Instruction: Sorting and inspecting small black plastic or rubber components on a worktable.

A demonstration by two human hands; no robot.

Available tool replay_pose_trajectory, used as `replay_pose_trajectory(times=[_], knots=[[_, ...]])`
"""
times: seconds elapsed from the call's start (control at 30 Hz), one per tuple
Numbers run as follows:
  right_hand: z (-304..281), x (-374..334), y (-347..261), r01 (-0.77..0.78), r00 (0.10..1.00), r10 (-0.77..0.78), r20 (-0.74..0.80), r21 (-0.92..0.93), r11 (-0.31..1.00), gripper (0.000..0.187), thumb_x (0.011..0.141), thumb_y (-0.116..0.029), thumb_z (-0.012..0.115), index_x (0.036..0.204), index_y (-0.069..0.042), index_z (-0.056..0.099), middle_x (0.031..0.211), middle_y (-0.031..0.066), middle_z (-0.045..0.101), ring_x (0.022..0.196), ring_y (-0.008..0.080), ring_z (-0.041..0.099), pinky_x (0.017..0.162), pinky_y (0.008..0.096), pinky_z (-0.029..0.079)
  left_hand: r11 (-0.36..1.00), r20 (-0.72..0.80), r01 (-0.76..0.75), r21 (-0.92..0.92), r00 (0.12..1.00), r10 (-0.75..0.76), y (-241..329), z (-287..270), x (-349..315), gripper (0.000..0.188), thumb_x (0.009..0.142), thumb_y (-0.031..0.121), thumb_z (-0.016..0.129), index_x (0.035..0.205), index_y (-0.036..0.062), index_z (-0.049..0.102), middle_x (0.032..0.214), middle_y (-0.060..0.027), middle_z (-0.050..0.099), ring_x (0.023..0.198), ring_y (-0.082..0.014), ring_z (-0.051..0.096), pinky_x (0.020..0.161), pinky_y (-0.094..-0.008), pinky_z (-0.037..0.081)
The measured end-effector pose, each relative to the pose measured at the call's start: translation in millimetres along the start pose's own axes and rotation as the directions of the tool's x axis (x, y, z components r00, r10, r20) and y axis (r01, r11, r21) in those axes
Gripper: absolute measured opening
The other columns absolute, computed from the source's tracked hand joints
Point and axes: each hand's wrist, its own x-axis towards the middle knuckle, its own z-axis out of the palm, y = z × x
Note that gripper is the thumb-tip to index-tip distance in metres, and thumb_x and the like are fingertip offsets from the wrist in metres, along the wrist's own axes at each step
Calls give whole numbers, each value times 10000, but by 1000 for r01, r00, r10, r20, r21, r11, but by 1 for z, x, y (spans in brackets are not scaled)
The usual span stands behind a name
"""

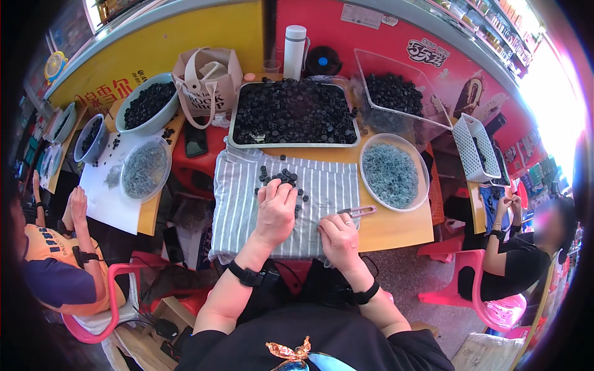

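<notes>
On a grey-and-white striped cloth (pixel 235 191) lies a small heap of black ring-like pieces (pixel 283 175). My left hand (pixel 276 213) reaches over the near side of this heap. Its fingers are bent and bunched together, with the tips down among the pieces; what they pinch is hidden. To the right, my right hand (pixel 339 238) rests low over the cloth, fingers curled and pressed together. Anything inside that grip is too small or covered to make out. Just beyond its knuckles a slim tool with a slotted grey-pink handle (pixel 362 211) lies across the cloth's right edge.
Behind the cloth stands a white-rimmed tray (pixel 296 146) full of black pieces. A round tub (pixel 423 185) of bluish clear bits is at right. Left are a phone (pixel 196 141), a cloth bag (pixel 207 77) and another tub (pixel 166 179). People sit working at both sides.
</notes>
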Motion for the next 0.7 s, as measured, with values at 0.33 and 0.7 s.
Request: replay_pose_trajectory(times=[0.33,0.7], knots=[[-1,-11,6,-309,913,401,78,774,553,230,812,166,656,981,12,647,1002,50,631,895,83,599,797,234,494,975,76,-64,-214,994,82,-7,2,8,213,727,-26,670,940,-19,670,992,-122,670,961,-307,595,838,-399,498],[-6,-13,1,-328,867,487,107,858,396,211,830,151,641,996,25,677,1026,65,624,891,100,590,824,240,477,413,250,363,-835,920,-303,3,-8,-6,200,798,-70,705,989,-14,687,975,-121,709,885,-238,668,780,-327,546]])
